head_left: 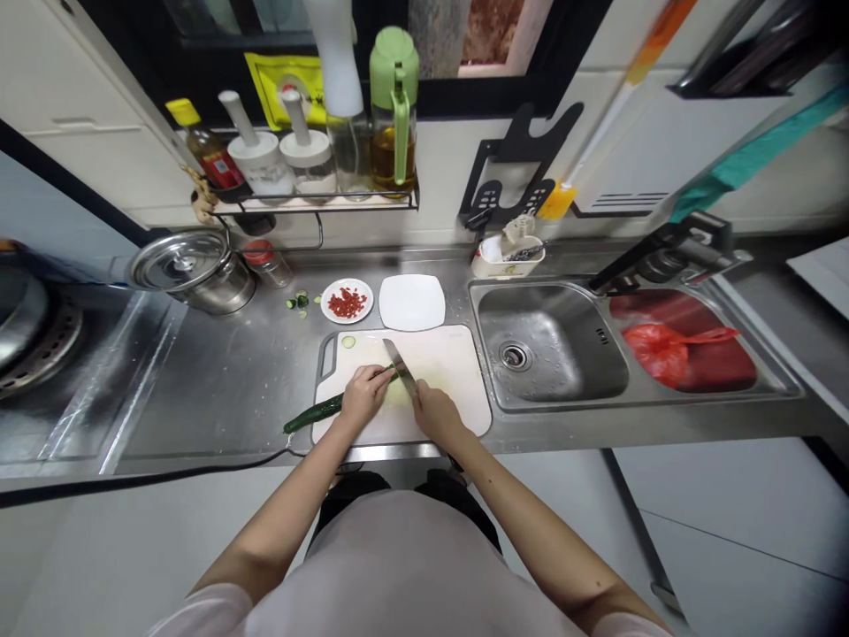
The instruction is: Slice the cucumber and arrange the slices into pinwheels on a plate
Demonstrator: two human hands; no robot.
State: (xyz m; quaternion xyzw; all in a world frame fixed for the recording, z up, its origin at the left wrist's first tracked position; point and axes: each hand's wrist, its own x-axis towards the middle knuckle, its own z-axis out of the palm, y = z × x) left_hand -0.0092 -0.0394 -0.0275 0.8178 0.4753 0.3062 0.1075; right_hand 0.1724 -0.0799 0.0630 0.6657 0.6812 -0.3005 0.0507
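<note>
A long dark green cucumber (315, 413) lies aslant over the left part of a white cutting board (457, 363), its far end sticking out past the board's edge. My left hand (362, 395) is closed over it near its right end. In my right hand (436, 412) is the handle of a kitchen knife (400, 364), whose blade points up and left, right at the cucumber's end by my left fingertips. One pale cucumber slice (348, 341) rests near the board's upper left corner. Whether the blade is in the flesh, I cannot tell.
Behind the board stand a plate of chopped red pieces (356, 287) and a white square plate (412, 303). Cucumber scraps (300, 301) lie left of them, near a steel pot (199, 274). To the right is a sink (550, 345) with a red plastic bag (663, 352) in its second basin.
</note>
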